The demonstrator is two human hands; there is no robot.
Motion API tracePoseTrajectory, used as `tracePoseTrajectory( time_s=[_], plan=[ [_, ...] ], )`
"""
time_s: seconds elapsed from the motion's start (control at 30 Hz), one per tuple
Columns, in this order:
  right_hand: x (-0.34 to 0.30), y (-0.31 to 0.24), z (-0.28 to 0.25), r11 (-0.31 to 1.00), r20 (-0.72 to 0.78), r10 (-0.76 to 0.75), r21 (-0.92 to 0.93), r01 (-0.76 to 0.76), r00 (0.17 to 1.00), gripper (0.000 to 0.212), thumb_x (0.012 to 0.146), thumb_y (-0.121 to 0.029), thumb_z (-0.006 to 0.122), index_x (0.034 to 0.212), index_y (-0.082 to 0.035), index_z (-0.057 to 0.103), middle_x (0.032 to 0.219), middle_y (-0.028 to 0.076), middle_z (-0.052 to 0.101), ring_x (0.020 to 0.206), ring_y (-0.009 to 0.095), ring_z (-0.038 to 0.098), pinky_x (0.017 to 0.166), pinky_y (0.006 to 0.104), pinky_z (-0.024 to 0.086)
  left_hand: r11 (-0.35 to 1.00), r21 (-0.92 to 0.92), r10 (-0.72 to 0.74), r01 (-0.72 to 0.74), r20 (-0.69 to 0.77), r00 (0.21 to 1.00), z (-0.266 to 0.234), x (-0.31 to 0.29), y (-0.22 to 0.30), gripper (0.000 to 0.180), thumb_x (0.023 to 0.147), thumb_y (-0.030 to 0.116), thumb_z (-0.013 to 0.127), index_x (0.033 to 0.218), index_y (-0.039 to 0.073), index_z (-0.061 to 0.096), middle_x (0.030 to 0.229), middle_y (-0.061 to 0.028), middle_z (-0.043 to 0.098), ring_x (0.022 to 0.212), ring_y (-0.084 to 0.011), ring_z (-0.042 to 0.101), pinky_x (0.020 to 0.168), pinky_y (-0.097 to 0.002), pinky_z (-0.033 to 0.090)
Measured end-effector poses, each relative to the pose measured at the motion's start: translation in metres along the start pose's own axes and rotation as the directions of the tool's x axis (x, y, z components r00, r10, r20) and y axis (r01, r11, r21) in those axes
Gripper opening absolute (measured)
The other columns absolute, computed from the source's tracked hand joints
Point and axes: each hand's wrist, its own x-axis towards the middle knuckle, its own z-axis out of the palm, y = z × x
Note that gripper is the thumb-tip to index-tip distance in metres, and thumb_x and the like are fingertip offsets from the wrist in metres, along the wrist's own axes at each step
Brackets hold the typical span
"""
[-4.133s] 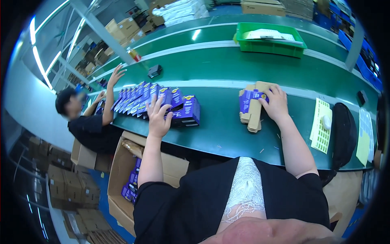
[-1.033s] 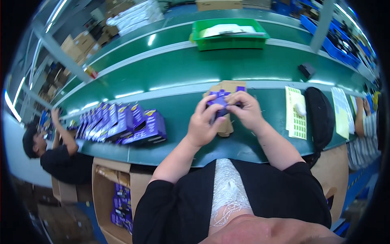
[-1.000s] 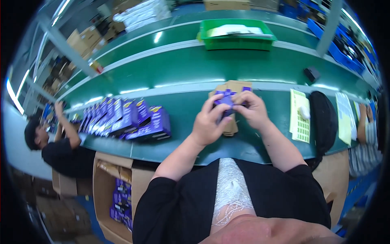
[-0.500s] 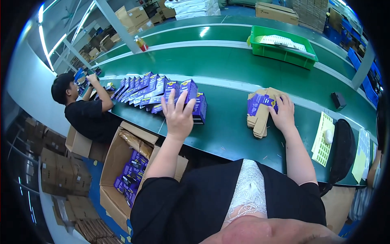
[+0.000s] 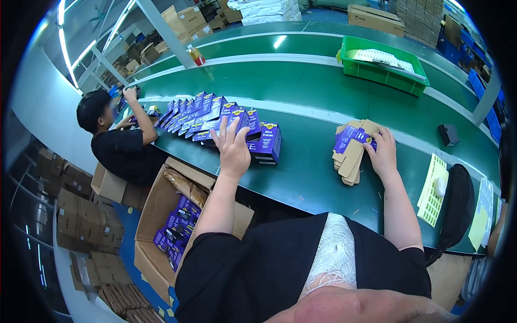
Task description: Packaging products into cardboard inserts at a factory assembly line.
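Observation:
My left hand [image 5: 233, 153] is raised with its fingers spread, at the near side of a row of purple boxes [image 5: 199, 116]. Its fingertips overlap the row's near end, and contact there cannot be made out. Just right of that hand stands a purple box [image 5: 267, 144]. My right hand [image 5: 383, 153] rests at the right side of a pile of flat, unfolded cartons [image 5: 347, 161], brown inside and purple outside. Its thumb and fingers close on the edge of a top flat carton [image 5: 349, 138].
Below the table's left edge, an open cardboard box [image 5: 148, 253] holds purple boxes. A co-worker [image 5: 116, 140] works at the far left. Rightward lie a yellow label sheet [image 5: 429, 202], a black pouch [image 5: 458, 204] and a small black box [image 5: 448, 134]. A green bin [image 5: 377, 75] stands behind.
My left hand has drawn slightly back from the purple boxes, and the near ones have settled toward the row. My right fingers have curled at the pile, shifting the top flat cartons. The view has shifted slightly.

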Motion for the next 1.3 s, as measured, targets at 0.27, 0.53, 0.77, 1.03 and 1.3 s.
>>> tracePoseTrajectory(
  time_s=[0.27,0.53,0.77,1.03,1.3],
  plan=[
    [0.008,0.004,-0.001,0.954,-0.284,-0.144,0.214,0.209,0.948,0.035,0.078,-0.014,0.069,0.108,0.000,0.057,0.127,0.019,0.052,0.119,0.037,0.046,0.103,0.0424,0.038,0.767,-0.636,-0.066,0.084,0.052,0.996,0.020,0.044,0.105,0.040,0.086,0.010,0.061,0.125,0.006,0.053,0.134,-0.0169,0.050,0.135,-0.0347,0.038,0.112,-0.0543,0.022],
    [-0.006,-0.021,-0.018,0.833,-0.290,-0.165,0.471,0.291,0.943,0.035,0.078,-0.009,0.069,0.110,-0.002,0.056,0.140,0.017,0.045,0.134,0.037,0.036,0.111,0.0427,0.031,-0.547,-0.197,0.528,0.813,0.672,0.519,0.081,0.070,0.179,0.048,0.097,0.017,0.050,0.139,-0.002,0.037,0.124,-0.0209,0.058,0.099,-0.0331,0.065,0.083,-0.0388,0.056],
    [-0.011,-0.022,-0.015,0.600,-0.205,-0.070,0.773,0.205,0.976,0.034,0.083,-0.008,0.064,0.116,-0.005,0.054,0.143,0.016,0.041,0.137,0.033,0.034,0.111,0.0424,0.032,-0.450,-0.541,0.327,0.711,0.641,0.694,0.070,0.060,0.193,0.058,0.095,0.019,0.055,0.146,0.011,0.029,0.103,-0.0192,0.062,0.069,-0.0229,0.066,0.059,-0.0315,0.057],
    [-0.010,-0.023,-0.021,0.543,-0.040,0.012,0.839,0.027,0.999,0.022,0.092,-0.014,0.059,0.110,-0.004,0.062,0.137,0.019,0.043,0.127,0.032,0.043,0.103,0.0395,0.036,-0.335,-0.683,0.168,0.649,0.634,0.754,0.078,0.052,0.193,0.049,0.094,0.007,0.055,0.136,0.014,0.032,0.100,-0.0171,0.059,0.061,-0.0184,0.061,0.051,-0.0267,0.053],
    [-0.010,-0.027,-0.039,0.285,-0.071,0.048,0.957,0.055,0.996,0.017,0.091,-0.009,0.058,0.107,-0.004,0.064,0.110,0.010,0.060,0.092,0.015,0.057,0.081,0.0239,0.045,-0.434,-0.558,0.225,0.707,0.693,0.685,0.073,0.054,0.197,0.046,0.094,0.007,0.053,0.134,0.014,0.031,0.102,-0.0180,0.059,0.060,-0.0190,0.062,0.050,-0.0260,0.053]
  ],
)
